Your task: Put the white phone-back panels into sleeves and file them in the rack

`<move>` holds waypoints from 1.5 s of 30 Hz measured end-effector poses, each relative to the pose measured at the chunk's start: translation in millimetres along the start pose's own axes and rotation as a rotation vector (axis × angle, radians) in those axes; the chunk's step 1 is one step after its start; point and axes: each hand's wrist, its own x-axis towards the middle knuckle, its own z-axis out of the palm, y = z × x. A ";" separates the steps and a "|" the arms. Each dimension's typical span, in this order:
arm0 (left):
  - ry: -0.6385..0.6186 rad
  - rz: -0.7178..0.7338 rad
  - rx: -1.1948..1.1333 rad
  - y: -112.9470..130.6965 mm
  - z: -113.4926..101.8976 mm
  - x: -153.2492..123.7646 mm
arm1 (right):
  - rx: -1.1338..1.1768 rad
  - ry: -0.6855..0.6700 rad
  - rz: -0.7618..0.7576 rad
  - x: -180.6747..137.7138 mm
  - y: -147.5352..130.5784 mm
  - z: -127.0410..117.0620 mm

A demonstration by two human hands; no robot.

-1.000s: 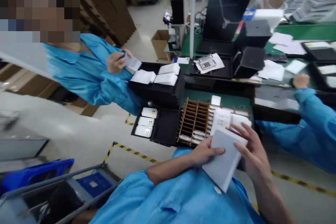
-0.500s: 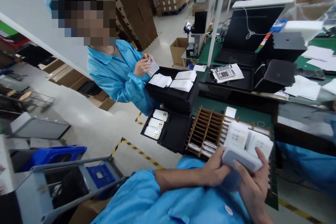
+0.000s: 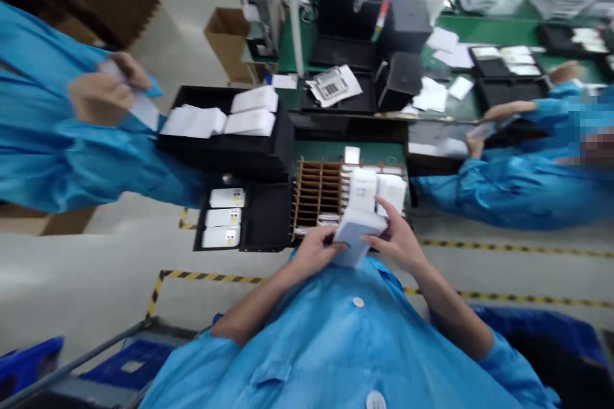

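Note:
Both hands hold a white phone-sized block [image 3: 359, 239] in front of my chest; blur hides its exact kind. My left hand [image 3: 316, 248] grips its left side, thumb on the near face. My right hand [image 3: 396, 238] grips the right side, thumb on the face and index finger raised at the upper corner. Just beyond it, two white stacks with faint camera-like marks, a left stack [image 3: 363, 186] and a right stack [image 3: 392, 193], rest on a cardboard divider grid [image 3: 318, 188]. Some grid slots hold thin white pieces.
Left of the grid, a black tray [image 3: 266, 214] holds three white phones [image 3: 223, 217] with camera bumps. Behind it stands a black box [image 3: 225, 156] topped with white packets [image 3: 194, 121]. Co-workers' hands work at left [image 3: 108, 92] and right [image 3: 499, 116]. A calculator [image 3: 332, 86] lies farther back.
My view has swung right and downward, so the co-worker at left has shifted toward the edge and another at right has come into sight. Both hands keep hold of the white block, now tilted more upright.

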 end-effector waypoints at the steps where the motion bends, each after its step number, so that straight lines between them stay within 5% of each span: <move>1: -0.002 0.044 0.020 1.2 -4.0 1.5 | -0.090 -0.040 -0.037 0.3 -5.7 -4.1; 8: 0.046 0.365 -0.015 6.4 -10.2 -5.5 | -0.296 -0.270 -0.476 -12.3 -39.9 -3.0; 19: 0.132 0.511 0.016 8.7 -8.0 -7.3 | -0.212 -0.237 -0.509 -10.9 -40.8 -4.6; 23: 0.128 0.467 0.057 7.1 -8.7 -7.6 | -0.285 -0.240 -0.542 -12.8 -40.5 -6.6; 27: -0.009 0.336 0.189 -1.7 -27.4 3.1 | -0.474 -0.305 -0.416 3.7 -24.3 0.1; 30: -0.117 0.187 0.432 -18.9 -55.7 19.1 | -0.506 -0.331 -0.278 36.8 0.4 21.1; 36: -0.130 0.020 0.789 -67.8 -103.1 35.3 | -0.427 -0.331 -0.188 95.7 48.7 78.4; 45: -0.100 0.007 0.754 -97.9 -100.2 29.9 | -0.446 -0.373 -0.161 101.4 75.4 89.4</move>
